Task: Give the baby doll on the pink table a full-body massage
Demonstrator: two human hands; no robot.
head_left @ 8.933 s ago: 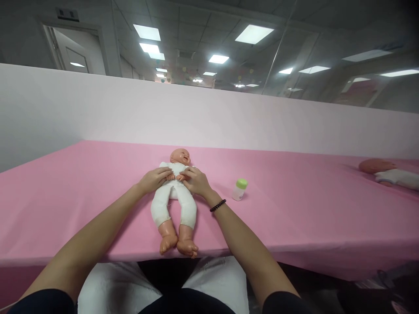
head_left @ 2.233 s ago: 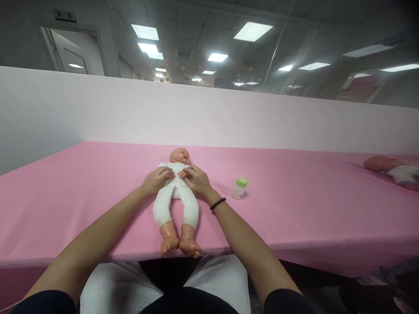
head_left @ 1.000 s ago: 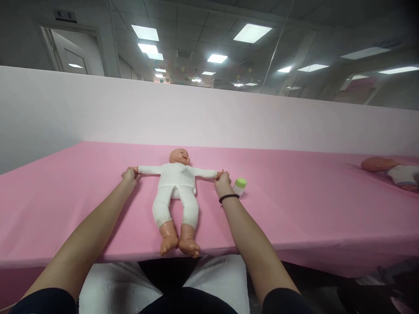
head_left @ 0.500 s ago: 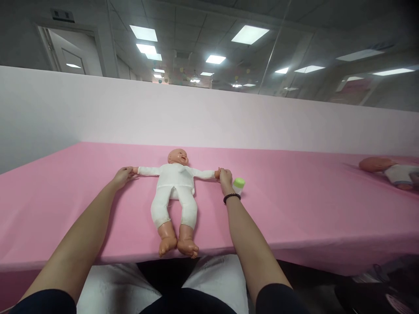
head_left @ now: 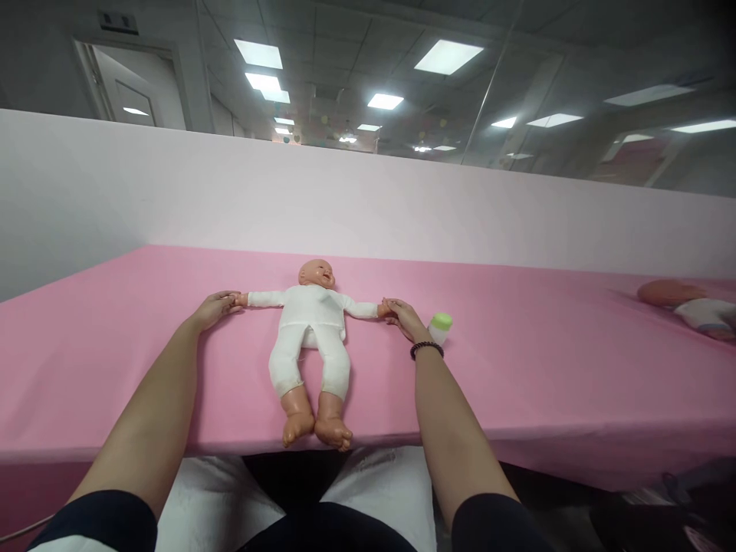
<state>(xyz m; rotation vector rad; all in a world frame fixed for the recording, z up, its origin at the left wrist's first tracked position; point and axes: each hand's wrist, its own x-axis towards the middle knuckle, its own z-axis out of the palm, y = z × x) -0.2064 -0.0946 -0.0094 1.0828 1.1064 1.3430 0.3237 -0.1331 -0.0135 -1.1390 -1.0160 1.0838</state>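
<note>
A baby doll (head_left: 307,326) in a white one-piece suit lies on its back on the pink table cover (head_left: 546,383), arms stretched out sideways. Its bare plastic feet reach the table's front edge. My left hand (head_left: 215,309) has its fingers at the doll's right hand. My right hand (head_left: 401,319) closes on the doll's left hand from the other side. Just past my right hand stands a small baby bottle (head_left: 440,328) with a green cap, upright and apart from my fingers.
A second doll (head_left: 670,293) in white clothes lies at the far right of the table. White cushions (head_left: 373,491) sit on my lap below the front edge. A pale wall panel (head_left: 368,207) runs behind the table, with a glass partition beyond.
My hands have gone from the doll's chest out to the sides, spreading its arms wide. The bottle now stands further right than before.
</note>
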